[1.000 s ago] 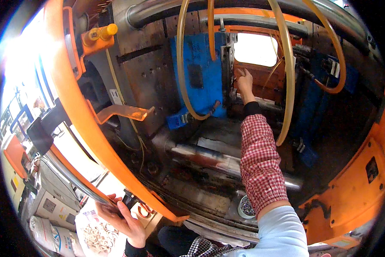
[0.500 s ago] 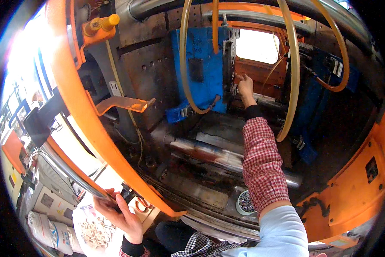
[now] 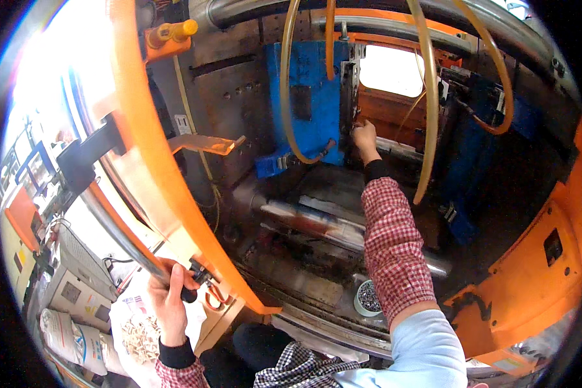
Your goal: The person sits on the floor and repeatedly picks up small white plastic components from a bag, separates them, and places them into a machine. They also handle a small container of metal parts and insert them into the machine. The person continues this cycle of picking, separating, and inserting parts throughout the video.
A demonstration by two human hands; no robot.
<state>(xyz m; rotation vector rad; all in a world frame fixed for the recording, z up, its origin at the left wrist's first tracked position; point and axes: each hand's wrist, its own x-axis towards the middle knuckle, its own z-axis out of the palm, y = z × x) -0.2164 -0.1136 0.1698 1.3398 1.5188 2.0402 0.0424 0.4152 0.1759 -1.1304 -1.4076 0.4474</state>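
- Far left, low: white sack [image 3: 67,336] lying beside an open bag of small pale moulded parts [image 3: 139,333], both below the machine's edge.
- Left hand [image 3: 171,301] is gripping a dark knob [image 3: 188,295] at the base of the orange guard frame [image 3: 152,161]; fingers wrapped shut round it.
- Centre: blue mould half [image 3: 310,97] is sitting upright w/ yellow hoses [image 3: 287,97] looping in front.
- Right hand [image 3: 363,137] is reaching deep btwn mould faces, fingertips pinching at smth at the metal parting face [image 3: 350,90]; can't tell what, too small.
- Small tub of grey pellets [image 3: 367,299] is sitting just beside the right sleeve.
- Risk, judging: arm is lying inside the clamp zone; if left hand shifts the guard or the mould closes, arm gets trapped. Sleeve could also snag a hose or knock the tub.
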